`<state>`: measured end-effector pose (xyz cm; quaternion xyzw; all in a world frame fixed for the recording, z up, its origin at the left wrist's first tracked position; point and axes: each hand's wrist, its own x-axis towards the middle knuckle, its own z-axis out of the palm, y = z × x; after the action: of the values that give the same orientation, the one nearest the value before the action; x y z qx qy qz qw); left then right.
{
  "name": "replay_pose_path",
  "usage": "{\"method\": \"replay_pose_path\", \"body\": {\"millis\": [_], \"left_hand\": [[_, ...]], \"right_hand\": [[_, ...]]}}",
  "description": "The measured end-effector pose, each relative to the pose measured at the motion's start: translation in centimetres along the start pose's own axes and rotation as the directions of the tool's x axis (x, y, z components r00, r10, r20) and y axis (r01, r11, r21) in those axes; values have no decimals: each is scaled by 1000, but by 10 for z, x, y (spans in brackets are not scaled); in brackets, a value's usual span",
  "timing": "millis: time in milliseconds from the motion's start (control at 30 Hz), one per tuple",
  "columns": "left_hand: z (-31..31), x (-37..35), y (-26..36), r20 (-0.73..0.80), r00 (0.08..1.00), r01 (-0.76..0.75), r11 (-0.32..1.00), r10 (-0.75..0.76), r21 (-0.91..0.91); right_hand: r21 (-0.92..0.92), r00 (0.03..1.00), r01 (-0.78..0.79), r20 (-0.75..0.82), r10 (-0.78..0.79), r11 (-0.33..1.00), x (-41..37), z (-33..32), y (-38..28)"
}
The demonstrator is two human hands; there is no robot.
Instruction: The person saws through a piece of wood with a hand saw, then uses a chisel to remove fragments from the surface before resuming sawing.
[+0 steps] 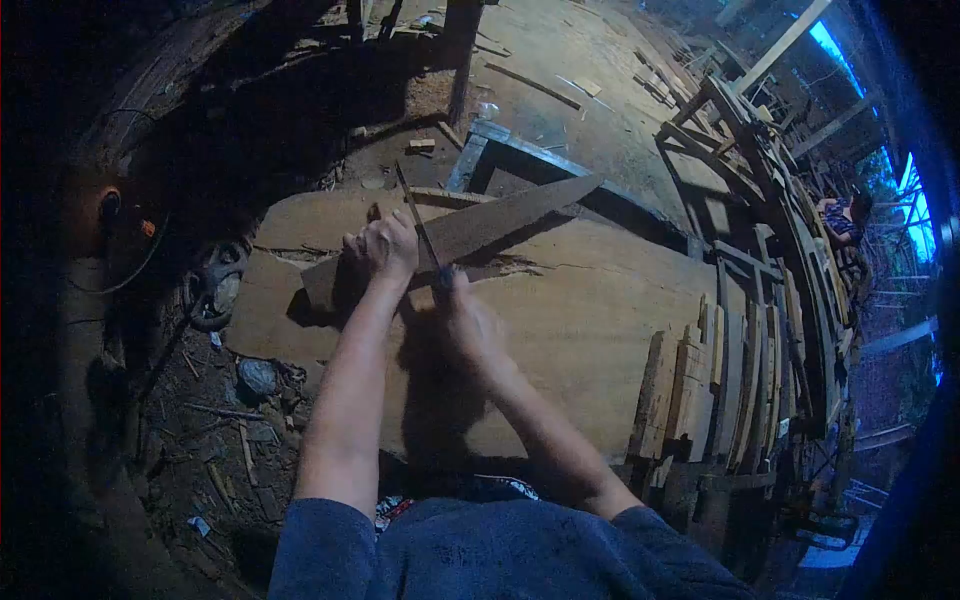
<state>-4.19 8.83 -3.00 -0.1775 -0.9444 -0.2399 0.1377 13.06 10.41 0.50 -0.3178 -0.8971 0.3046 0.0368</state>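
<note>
A long saw blade with a pointed tip lies slanted over a broad wooden slab, its wide end near my left hand. My left hand is closed around the blade's wide end or handle; the exact hold is partly hidden. In my right hand is the dark handle of a thin file, which points up and away and crosses the saw's edge beside my left hand. The fingers of my right hand are wrapped round that handle.
Planks stand side by side at the slab's right end. Beyond the slab is a wooden frame. Wheel-like part and scraps lie on the ground at left. A person is far off at the right.
</note>
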Motion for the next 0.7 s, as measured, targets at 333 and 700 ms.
{"method": "replay_pose_path", "body": {"millis": [333, 700], "left_hand": [[23, 3, -8, -32, 999, -15, 995, 18, 96], [17, 3, -2, -83, 997, 13, 996, -6, 87]], "right_hand": [[-134, 998, 41, -39, -47, 990, -15, 16, 11], [51, 1000, 4, -29, -3, 999, 17, -1, 2]]}}
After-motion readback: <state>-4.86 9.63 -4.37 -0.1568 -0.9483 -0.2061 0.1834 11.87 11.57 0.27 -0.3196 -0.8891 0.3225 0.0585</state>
